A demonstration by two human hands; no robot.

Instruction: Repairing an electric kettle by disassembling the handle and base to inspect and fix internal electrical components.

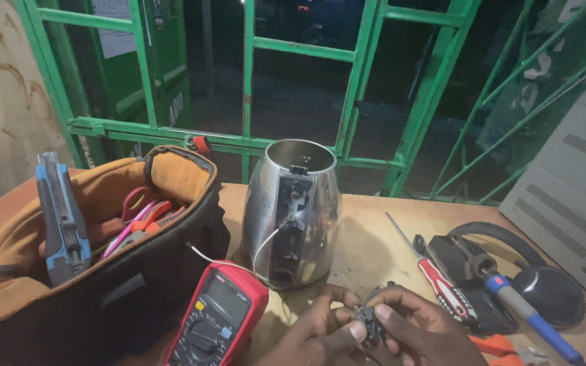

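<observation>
head view looks down on a worn wooden tabletop (374, 251) set against a green metal grille (361, 81) with darkness behind; a pale paper notice (118, 30) hangs on the green panel at upper left. low at the front edge, the left hand (317, 332) and right hand (418, 332) pinch a small dark part (369, 324) between thumbs and fingertips. just beyond stands an opened steel kettle (293, 210); a red multimeter (218, 318) leans on a tool bag (103, 257), a red-handled screwdriver (435, 274) lies right.
</observation>
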